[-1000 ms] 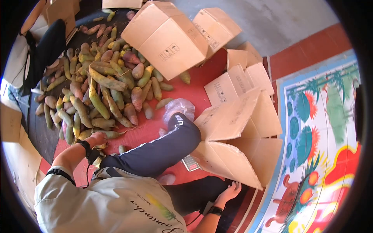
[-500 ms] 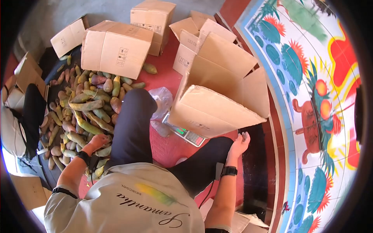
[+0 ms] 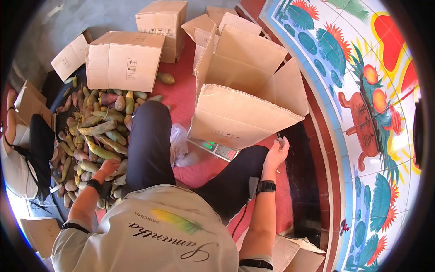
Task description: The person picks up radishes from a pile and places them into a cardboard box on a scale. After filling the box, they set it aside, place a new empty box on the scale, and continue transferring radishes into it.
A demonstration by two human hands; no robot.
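A big heap of long green and reddish root vegetables [image 3: 97,129] lies at my left, beside my bent knee. My left hand [image 3: 108,168] rests on its near side with the fingers curled down; the fingertips are hidden among the vegetables. My right hand [image 3: 276,155] is raised by my right knee, palm up, fingers loosely bent and apparently empty. Just beyond it, a large open cardboard box [image 3: 247,115] stands tilted on a digital scale [image 3: 226,152] with lit green digits. A clear plastic bag [image 3: 179,143] lies left of the scale.
More cardboard boxes [image 3: 127,61] stand behind the heap. At the far left another person [image 3: 20,167] sits beside an open box [image 3: 31,105]. A painted tile wall [image 3: 362,131] runs along the right. Cardboard flaps [image 3: 294,258] lie behind my right elbow.
My view has shifted slightly. My right hand has risen a little towards the box's near corner. My left hand stays on the heap, its fingers pointing more downward.
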